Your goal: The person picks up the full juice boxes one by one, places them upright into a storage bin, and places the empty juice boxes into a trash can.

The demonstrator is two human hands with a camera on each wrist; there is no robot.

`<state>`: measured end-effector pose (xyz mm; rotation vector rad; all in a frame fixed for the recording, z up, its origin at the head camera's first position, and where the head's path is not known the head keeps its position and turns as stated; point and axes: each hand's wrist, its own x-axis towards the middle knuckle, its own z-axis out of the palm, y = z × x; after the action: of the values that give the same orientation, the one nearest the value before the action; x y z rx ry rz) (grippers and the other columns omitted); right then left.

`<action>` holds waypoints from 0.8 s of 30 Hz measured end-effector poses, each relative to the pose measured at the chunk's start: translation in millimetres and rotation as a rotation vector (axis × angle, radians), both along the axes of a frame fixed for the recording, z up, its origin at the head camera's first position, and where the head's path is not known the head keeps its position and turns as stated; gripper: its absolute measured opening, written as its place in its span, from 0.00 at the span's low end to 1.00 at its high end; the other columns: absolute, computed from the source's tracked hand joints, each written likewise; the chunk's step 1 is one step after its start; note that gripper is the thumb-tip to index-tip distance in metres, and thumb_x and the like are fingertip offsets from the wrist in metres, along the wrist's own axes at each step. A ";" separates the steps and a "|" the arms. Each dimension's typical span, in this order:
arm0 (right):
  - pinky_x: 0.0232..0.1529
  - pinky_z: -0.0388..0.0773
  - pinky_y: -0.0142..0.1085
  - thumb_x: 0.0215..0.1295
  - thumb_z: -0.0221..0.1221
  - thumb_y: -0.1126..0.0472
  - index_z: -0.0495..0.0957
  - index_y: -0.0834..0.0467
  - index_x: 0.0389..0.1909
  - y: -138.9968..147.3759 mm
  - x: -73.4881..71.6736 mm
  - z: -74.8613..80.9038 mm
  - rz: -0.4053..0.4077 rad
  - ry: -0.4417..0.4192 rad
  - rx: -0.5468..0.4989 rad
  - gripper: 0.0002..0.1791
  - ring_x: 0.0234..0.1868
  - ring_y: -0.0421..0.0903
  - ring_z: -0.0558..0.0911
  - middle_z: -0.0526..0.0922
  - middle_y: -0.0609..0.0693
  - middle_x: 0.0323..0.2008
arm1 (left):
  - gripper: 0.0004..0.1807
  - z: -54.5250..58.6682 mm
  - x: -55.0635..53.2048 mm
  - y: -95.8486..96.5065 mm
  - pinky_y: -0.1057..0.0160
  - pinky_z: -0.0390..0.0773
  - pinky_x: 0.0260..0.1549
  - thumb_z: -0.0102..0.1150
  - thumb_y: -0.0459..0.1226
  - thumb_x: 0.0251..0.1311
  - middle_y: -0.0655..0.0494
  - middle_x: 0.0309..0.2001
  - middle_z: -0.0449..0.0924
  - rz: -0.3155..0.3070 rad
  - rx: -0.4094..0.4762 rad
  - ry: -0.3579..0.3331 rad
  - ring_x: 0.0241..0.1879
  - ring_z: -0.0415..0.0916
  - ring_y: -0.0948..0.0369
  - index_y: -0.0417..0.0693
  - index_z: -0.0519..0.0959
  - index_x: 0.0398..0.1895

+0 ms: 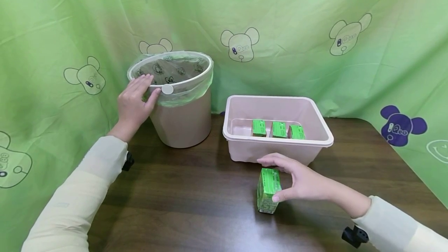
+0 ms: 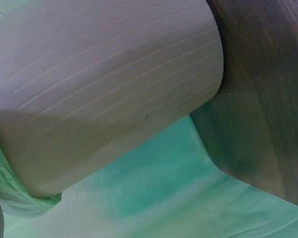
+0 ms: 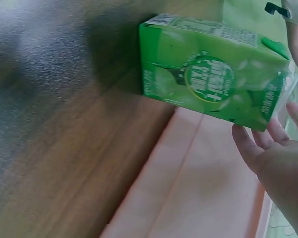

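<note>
A green drink carton (image 1: pixel 268 191) stands upright on the table in front of the pink tub. Around its top my right hand (image 1: pixel 302 180) is spread, thumb at the near edge, fingers apart beyond it. In the right wrist view, the fingers (image 3: pixel 246 146) are beside the carton's top end, and the carton (image 3: pixel 208 74) shows printed green sides. My left hand (image 1: pixel 134 98) holds the front rim of the trash bin (image 1: pixel 185 123), fingers over the rim and thumb outside by the round tab. In the left wrist view, the bin's ribbed wall (image 2: pixel 114 84) fills much of the picture.
The pink tub (image 1: pixel 276 147) holds three more green cartons (image 1: pixel 259 127) in a row. A clear printed bag (image 1: pixel 190 92) lines the bin and folds over its rim. Behind the dark wooden table (image 1: pixel 182 205) hangs a green curtain (image 1: pixel 280 3).
</note>
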<state>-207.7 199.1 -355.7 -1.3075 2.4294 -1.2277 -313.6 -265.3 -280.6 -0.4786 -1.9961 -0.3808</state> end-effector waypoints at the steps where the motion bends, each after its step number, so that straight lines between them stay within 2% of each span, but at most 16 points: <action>1: 0.61 0.69 0.34 0.49 0.75 0.55 0.66 0.53 0.67 0.5 0.2 -1.8 0.003 0.002 -0.004 0.43 0.61 0.46 0.72 0.73 0.47 0.61 | 0.25 0.0 0.0 0.2 0.57 0.63 0.66 0.57 0.48 0.64 0.43 0.56 0.78 -0.002 0.002 0.000 0.58 0.74 0.47 0.40 0.78 0.58; 7: 0.58 0.67 0.28 0.47 0.76 0.53 0.66 0.53 0.68 1.5 1.2 -10.9 0.022 0.025 -0.003 0.46 0.57 0.44 0.71 0.71 0.50 0.62 | 0.26 -0.2 0.1 0.4 0.58 0.62 0.66 0.56 0.49 0.65 0.43 0.56 0.78 -0.001 0.005 0.002 0.58 0.75 0.47 0.41 0.78 0.57; 12: 0.56 0.68 0.29 0.47 0.76 0.52 0.65 0.52 0.68 1.1 2.1 -14.5 0.006 -0.006 0.014 0.46 0.55 0.43 0.72 0.70 0.45 0.62 | 0.26 0.0 0.9 0.6 0.57 0.63 0.65 0.55 0.49 0.65 0.43 0.56 0.78 0.003 0.001 0.002 0.57 0.75 0.47 0.40 0.78 0.57; 18: 0.55 0.70 0.29 0.48 0.75 0.54 0.65 0.53 0.68 0.5 3.2 -18.3 0.009 -0.021 0.013 0.46 0.54 0.43 0.73 0.69 0.47 0.62 | 0.26 0.8 1.5 1.1 0.55 0.65 0.65 0.55 0.49 0.65 0.42 0.55 0.78 0.004 -0.001 0.006 0.57 0.75 0.46 0.40 0.78 0.57; 24: 0.53 0.73 0.31 0.48 0.75 0.57 0.65 0.52 0.68 0.1 2.8 -21.7 0.021 -0.025 0.005 0.45 0.52 0.43 0.74 0.69 0.47 0.62 | 0.26 0.7 1.0 1.1 0.58 0.63 0.66 0.56 0.49 0.64 0.43 0.56 0.78 0.006 0.001 0.000 0.57 0.75 0.46 0.40 0.78 0.57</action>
<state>-205.0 199.2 -377.4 -1.3054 2.3939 -1.2241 -312.6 -264.2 -279.9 -0.4714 -1.9972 -0.3781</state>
